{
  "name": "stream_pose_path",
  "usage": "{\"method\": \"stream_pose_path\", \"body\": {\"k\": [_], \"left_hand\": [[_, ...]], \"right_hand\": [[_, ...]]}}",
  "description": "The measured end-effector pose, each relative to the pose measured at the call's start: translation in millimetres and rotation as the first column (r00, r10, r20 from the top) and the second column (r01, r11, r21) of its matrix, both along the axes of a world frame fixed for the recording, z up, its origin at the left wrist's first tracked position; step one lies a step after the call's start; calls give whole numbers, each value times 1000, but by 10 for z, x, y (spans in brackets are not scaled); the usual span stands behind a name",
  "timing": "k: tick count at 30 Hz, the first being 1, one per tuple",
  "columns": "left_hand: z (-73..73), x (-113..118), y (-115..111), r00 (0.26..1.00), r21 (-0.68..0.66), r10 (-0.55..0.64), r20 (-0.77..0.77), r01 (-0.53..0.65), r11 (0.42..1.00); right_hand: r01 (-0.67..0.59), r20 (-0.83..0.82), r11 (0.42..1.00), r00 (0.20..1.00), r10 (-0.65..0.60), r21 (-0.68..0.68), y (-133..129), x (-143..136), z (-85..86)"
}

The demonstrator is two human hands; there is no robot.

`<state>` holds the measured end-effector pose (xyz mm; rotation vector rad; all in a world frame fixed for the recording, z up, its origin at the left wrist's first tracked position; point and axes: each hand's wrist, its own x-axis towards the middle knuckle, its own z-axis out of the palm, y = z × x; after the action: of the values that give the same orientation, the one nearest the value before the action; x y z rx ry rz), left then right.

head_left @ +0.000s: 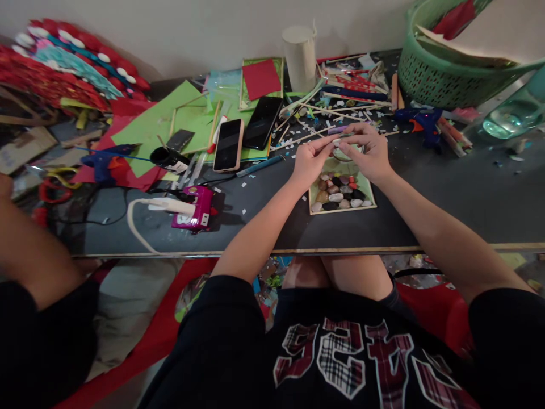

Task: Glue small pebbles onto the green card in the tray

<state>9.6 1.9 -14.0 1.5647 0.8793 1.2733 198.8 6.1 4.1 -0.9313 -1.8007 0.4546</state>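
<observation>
My left hand [311, 163] and my right hand [369, 152] meet above a shallow green square tray with a pale rim [344, 210]. The fingertips of both are pinched around a small white piece [336, 142], whose kind I cannot make out. Below them, smooth pebbles [335, 197] in brown, black, grey and white cover the near half of the tray. A small round, pale-rimmed shape shows partly behind my right fingers.
Phones [229, 145], a magenta power adapter [196, 208] and a blue glue gun [102, 165] lie left. Paper scraps and thin sticks litter the back. Another glue gun [426, 122], a green basket [447, 85] and a bottle [506, 116] stand right. A co-worker's arm [34, 250] reaches in left.
</observation>
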Motion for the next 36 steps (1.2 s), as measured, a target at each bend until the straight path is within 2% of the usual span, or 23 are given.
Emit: {"method": "stream_pose_path", "body": {"k": [17, 32, 36], "left_hand": [[-93, -9, 43, 998, 104, 12, -56, -6, 995], [-50, -14, -29, 968, 204, 157, -197, -116, 972], [-28, -6, -67, 961, 218, 200, -192, -157, 963]], "right_hand": [[84, 79, 995, 993, -88, 62, -64, 3, 56], [97, 83, 988, 991, -107, 117, -112, -47, 74], [104, 118, 986, 986, -119, 129, -113, -47, 79]]}}
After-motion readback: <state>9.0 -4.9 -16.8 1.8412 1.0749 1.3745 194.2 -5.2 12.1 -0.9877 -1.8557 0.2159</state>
